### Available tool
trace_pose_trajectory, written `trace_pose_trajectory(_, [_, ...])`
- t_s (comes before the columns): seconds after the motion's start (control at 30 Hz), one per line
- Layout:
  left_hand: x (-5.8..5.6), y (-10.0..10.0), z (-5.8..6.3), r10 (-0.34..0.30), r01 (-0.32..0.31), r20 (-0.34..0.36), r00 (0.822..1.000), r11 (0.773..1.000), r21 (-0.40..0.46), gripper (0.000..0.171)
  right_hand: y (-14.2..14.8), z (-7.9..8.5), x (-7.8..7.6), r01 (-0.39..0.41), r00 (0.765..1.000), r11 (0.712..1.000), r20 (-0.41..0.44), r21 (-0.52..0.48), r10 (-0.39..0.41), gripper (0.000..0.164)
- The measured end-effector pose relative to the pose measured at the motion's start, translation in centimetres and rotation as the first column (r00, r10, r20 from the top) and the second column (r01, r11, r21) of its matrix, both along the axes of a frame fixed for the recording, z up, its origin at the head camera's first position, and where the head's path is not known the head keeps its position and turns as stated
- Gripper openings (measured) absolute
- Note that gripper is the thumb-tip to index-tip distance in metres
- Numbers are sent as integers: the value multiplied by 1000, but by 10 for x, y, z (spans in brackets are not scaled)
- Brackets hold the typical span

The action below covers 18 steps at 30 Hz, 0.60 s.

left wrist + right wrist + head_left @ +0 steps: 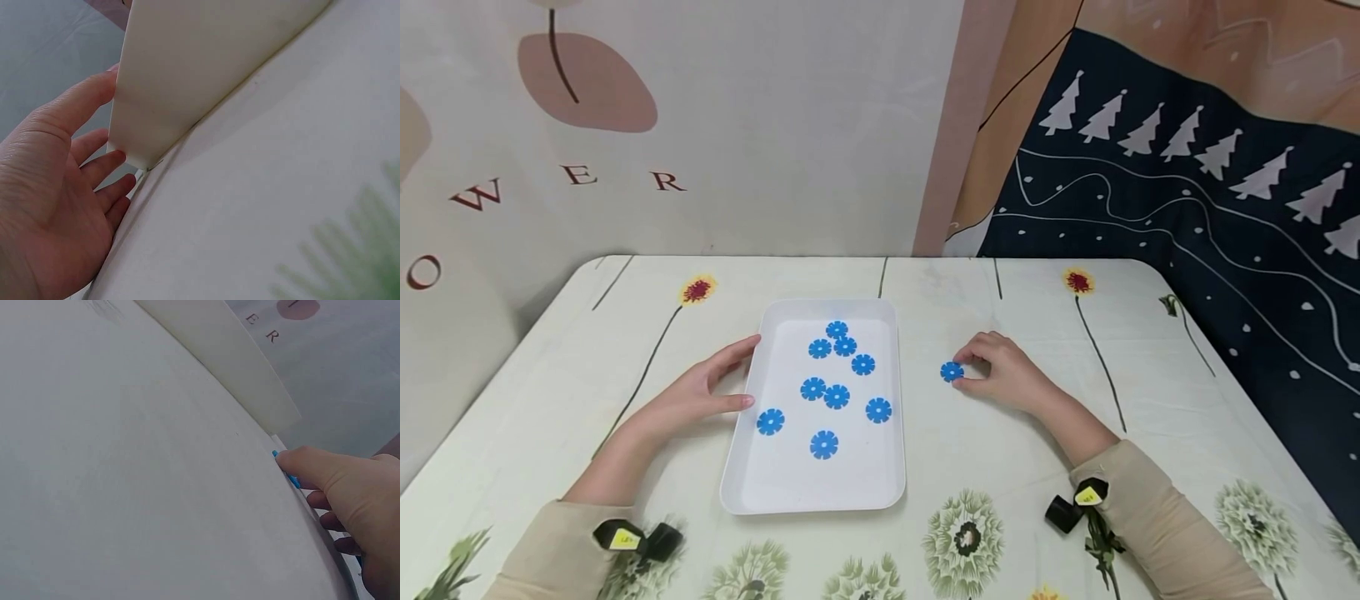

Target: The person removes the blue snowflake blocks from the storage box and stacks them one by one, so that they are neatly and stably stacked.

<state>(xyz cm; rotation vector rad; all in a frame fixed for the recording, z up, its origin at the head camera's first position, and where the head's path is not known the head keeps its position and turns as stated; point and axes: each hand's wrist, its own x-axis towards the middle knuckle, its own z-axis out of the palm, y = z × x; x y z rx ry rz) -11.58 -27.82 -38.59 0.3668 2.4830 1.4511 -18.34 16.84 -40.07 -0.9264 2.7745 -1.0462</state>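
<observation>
A white tray (790,492) on the table bears several blue notched discs (823,445), flat and round with slots around their rims. My left hand (688,392) is at the tray's left side, thumb and fingers spread and the tips at its rim. In the left wrist view, the fingers of my left hand (69,169) reach to the tray's outer wall (181,69). To the right of the tray, my right hand (1007,371) pinches a single blue notched disc (952,372) between thumb and fingers, at the tabletop. The right wrist view shows this disc (292,480) partly hidden behind the thumb.
A pale tablecloth (917,533) printed with flowers covers the table. Behind it hangs a light cloth (790,125) with letters, and on the right a dark cloth (1150,183) with white trees. Black devices (1063,514) are strapped at both wrists.
</observation>
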Motion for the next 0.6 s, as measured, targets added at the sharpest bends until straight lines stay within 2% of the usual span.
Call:
trace_pose_trajectory(0.27, [-1,-1,-2,4,-4,7,1000,1000,-1,86,0,4,2,18,1000,1000,20,10,-18,29])
trace_pose_trajectory(0.6, [0,-1,-1,-4,4,3,1000,1000,12,85,-10,19,10,-26,997,996,-76,-91,19,32])
